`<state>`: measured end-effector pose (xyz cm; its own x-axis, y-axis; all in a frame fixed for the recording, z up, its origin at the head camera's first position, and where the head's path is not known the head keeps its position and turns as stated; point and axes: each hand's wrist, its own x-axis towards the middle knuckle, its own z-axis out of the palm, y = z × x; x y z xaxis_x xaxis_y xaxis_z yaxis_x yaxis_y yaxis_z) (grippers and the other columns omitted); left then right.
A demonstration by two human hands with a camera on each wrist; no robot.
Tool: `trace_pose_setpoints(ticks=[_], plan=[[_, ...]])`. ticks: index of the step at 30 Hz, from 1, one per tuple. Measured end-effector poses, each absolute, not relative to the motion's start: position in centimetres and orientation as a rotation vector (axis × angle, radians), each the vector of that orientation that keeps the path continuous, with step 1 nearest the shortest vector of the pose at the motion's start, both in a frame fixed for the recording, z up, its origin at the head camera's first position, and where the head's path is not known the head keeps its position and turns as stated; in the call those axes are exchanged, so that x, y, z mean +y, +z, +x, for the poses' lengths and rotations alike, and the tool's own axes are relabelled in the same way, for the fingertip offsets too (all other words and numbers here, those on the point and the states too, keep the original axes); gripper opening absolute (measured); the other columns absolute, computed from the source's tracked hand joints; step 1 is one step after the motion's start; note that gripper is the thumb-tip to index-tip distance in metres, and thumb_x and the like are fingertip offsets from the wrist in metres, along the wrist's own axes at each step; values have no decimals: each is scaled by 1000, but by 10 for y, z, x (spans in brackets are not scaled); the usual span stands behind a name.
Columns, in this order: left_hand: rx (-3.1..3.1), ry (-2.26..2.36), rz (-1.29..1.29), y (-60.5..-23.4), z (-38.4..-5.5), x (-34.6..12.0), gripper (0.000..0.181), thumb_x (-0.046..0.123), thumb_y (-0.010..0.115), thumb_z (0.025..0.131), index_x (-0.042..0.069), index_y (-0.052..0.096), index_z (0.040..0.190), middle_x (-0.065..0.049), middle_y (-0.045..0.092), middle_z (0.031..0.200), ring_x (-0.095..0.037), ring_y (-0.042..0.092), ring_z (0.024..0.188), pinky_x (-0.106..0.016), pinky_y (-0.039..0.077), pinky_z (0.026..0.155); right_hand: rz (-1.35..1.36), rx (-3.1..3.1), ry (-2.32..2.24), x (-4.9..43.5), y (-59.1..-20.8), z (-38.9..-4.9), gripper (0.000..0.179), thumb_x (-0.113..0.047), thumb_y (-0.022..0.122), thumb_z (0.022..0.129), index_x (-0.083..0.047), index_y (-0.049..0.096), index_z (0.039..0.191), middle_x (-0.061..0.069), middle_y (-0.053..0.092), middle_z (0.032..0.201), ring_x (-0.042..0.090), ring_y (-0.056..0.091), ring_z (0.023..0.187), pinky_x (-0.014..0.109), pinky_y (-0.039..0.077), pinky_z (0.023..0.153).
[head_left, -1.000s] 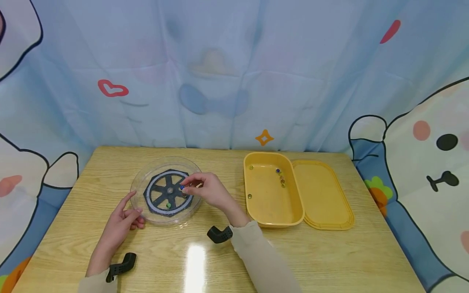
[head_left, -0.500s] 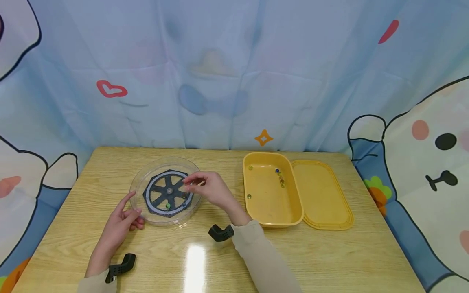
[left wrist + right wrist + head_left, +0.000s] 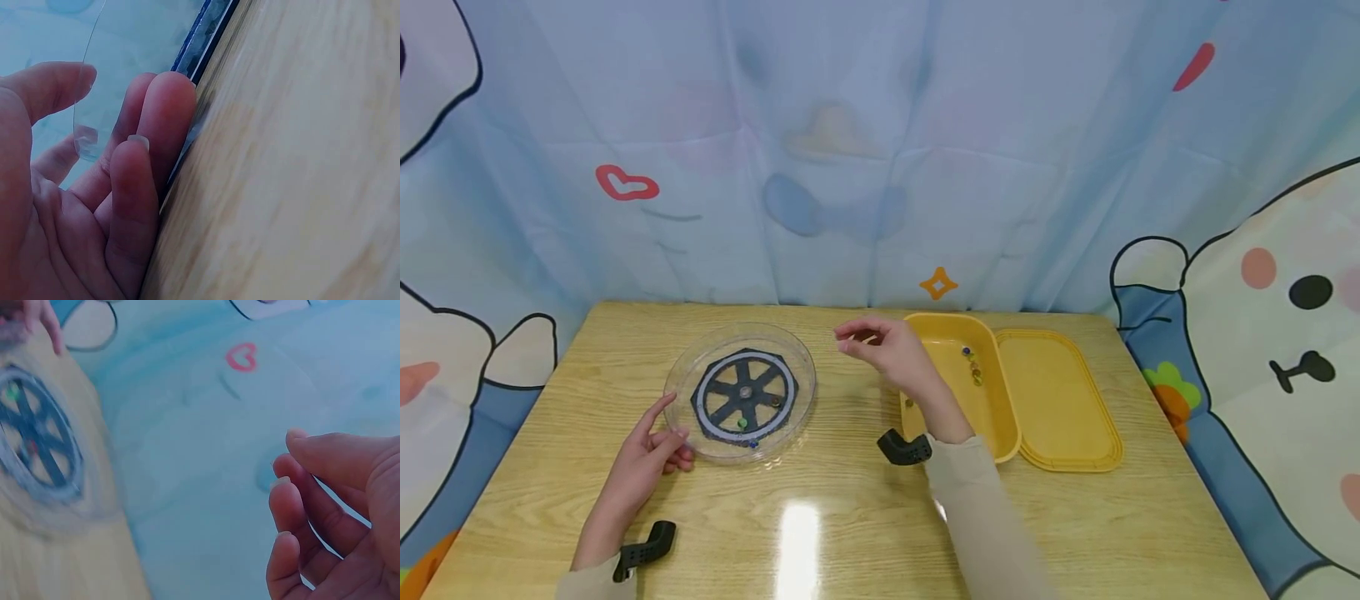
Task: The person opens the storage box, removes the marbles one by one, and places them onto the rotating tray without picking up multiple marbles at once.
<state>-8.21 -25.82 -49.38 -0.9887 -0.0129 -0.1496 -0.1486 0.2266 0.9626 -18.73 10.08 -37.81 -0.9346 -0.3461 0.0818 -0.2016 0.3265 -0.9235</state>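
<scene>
Fingers bent, thumb and index narrowly parted, the right hand (image 3: 891,354) points left in the head view, fingertips between the clear dish (image 3: 806,379) and yellow box (image 3: 985,417). The left hand (image 3: 643,458) touches the dish's near-left rim; the round dish lies flat, the box's long axis front-to-back. Left wrist: loosely bent fingers rest against the dish. Right wrist: thumb nears the fingertips.

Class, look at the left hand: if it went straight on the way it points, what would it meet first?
The dish. In the head view, the left hand points at its near left rim and seems to touch it, though exact contact is unclear.
</scene>
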Motion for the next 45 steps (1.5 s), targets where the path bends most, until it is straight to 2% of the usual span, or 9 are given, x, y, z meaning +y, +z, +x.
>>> trace_pose_setpoints(ticks=[6, 10, 14, 17, 20, 24, 28, 38, 45], plan=[[2367, 1894, -154, -494, -83, -259, 65, 21, 53, 105, 17, 18, 160, -10, 70, 83, -17, 67, 69, -27, 50, 64, -499, 2488, -1682, 146, -369, -200, 21, -16, 72, 94, -6, 74, 112, 9, 71, 108, 30, 62, 92, 39, 51, 78], [2371, 1883, -158, -494, -83, -259, 66, 21, 53, 105, 16, 17, 160, -9, 70, 83, -18, 67, 69, -27, 50, 64, -452, 2471, -1670, 171, -377, -209, 26, -17, 72, 94, -2, 72, 115, 12, 69, 111, 29, 62, 96, 34, 50, 80], [2375, 1883, -161, -495, -83, -259, 65, 21, 53, 105, 15, 18, 160, -8, 70, 82, -18, 67, 68, -27, 50, 63, -341, 2424, -1679, 192, -392, -217, 34, -18, 72, 94, 4, 67, 119, 15, 67, 116, 25, 63, 102, 40, 49, 91], [2370, 1888, -148, -495, -83, -259, 65, 21, 53, 105, 14, 18, 159, -8, 70, 82, -18, 67, 68, -27, 50, 64, -284, 2414, -1638, 204, -403, -221, 32, -16, 73, 93, 3, 68, 117, 19, 67, 118, 23, 65, 102, 43, 47, 95], [2370, 1884, -141, -496, -82, -259, 65, 21, 53, 105, 14, 18, 159, -7, 70, 82, -18, 67, 69, -28, 50, 64, -281, 2404, -1579, 212, -412, -225, 27, -11, 74, 92, 2, 70, 114, 23, 66, 118, 22, 67, 99, 41, 50, 93], [2371, 1879, -136, -496, -82, -259, 65, 22, 54, 105, 15, 18, 159, -8, 70, 82, -20, 68, 68, -28, 50, 64, -312, 2365, -1528, 221, -421, -227, 28, -3, 72, 91, 9, 68, 116, 26, 66, 117, 21, 69, 97, 34, 52, 88], [2367, 1882, -131, -495, -83, -260, 66, 22, 54, 105, 14, 18, 160, -8, 70, 81, -20, 68, 68, -28, 49, 64, -368, 2305, -1397, 226, -430, -229, 31, -2, 74, 89, 11, 68, 116, 22, 70, 112, 19, 69, 94, 30, 52, 85], [2365, 1878, -139, -497, -82, -259, 65, 22, 53, 105, 15, 18, 160, -8, 70, 82, -19, 68, 68, -28, 50, 64, -485, 2220, -1092, 222, -446, -232, 28, -8, 81, 83, -1, 74, 109, 6, 73, 101, 18, 66, 91, 31, 51, 84], [2361, 1883, -163, -493, -82, -258, 65, 22, 54, 105, 16, 18, 160, -8, 70, 82, -18, 67, 68, -28, 50, 65, -526, 2256, -979, 213, -451, -232, 22, -7, 82, 81, -5, 75, 101, 2, 70, 93, 17, 61, 87, 31, 48, 83]])
